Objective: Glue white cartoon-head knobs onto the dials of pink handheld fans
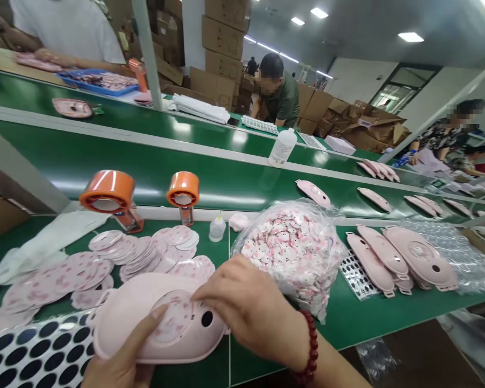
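My left hand [123,355] grips the near-left edge of a pale pink oval plastic cover [121,307], its thumb lying across the cover's round recess. In that recess sits a round pink-patterned sticker [175,320]. My right hand [250,307], with a red bead bracelet [310,347], has its fingers pinched together at the sticker's upper right edge; the fingertips partly hide that edge. A black dot [207,319] shows on the cover beside the recess. Behind the cover lie overlapping round patterned stickers [56,280], and a sheet of black dots [32,355] is at left.
A clear bag of small printed pieces [291,242] stands behind my right hand. More pink covers [420,253] lie at right by bubble wrap [461,258]. Two orange fans [109,194] and a small bottle [217,229] line the conveyor [226,183]. Other people work beyond.
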The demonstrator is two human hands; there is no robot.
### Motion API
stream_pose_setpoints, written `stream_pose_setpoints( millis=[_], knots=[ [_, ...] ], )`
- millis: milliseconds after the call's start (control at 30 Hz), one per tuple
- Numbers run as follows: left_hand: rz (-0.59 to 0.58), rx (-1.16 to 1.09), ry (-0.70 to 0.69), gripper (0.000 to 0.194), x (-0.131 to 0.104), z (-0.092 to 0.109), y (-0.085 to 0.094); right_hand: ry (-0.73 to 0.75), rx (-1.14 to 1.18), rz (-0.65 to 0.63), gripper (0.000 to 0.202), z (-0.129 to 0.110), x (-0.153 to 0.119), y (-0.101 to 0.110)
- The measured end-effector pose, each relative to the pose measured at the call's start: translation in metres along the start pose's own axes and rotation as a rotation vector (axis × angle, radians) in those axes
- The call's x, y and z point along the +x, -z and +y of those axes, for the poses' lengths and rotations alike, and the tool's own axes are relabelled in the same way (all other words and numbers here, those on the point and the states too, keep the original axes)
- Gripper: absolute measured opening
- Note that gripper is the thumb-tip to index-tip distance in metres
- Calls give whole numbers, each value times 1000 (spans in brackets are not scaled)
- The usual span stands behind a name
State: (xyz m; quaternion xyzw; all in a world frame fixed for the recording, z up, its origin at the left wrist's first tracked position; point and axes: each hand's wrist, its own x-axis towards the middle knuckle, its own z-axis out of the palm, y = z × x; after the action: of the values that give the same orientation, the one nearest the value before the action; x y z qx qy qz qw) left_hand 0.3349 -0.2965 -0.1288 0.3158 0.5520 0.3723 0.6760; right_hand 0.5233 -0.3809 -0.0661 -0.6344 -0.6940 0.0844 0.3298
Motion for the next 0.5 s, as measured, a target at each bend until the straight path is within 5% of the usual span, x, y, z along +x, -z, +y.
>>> stream_pose_setpoints(
  millis=[200,400,500],
  knots=[
    [54,-189,142,56,-18,10,-14,83,52,-6,20,-18,2,-45],
    [13,-238,187,51,-20,5,-7,33,-37,346,16,-22,-4,-63],
    [50,-247,192,41,-22,7,-7,76,-43,331,14,-25,-11,-62]
  ],
)
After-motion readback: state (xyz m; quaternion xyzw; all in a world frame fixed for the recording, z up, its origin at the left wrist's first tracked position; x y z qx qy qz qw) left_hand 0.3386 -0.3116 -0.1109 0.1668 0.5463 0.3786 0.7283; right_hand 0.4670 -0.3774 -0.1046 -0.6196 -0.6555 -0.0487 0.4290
